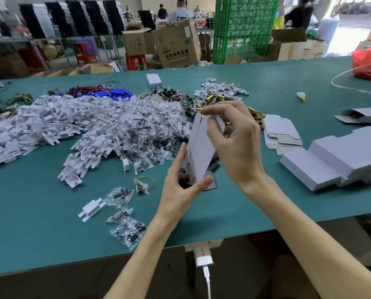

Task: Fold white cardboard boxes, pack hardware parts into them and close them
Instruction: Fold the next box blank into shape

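The left grip [178,190] curled round the lower end of a white box [198,154], thumb across its near corner. The right grip [236,145] pinched the box's top flap between thumb and fingers. The box stood tilted over the tabletop [50,223], just in front of a heap of bagged parts [154,130]. To the right lay closed boxes [331,160], with flat blanks [281,132] beyond them.

Left hand [181,192] and right hand [239,145] bare. Forearms [299,223] bare to the frame's bottom edge. Fingernails [208,179] short and plain.
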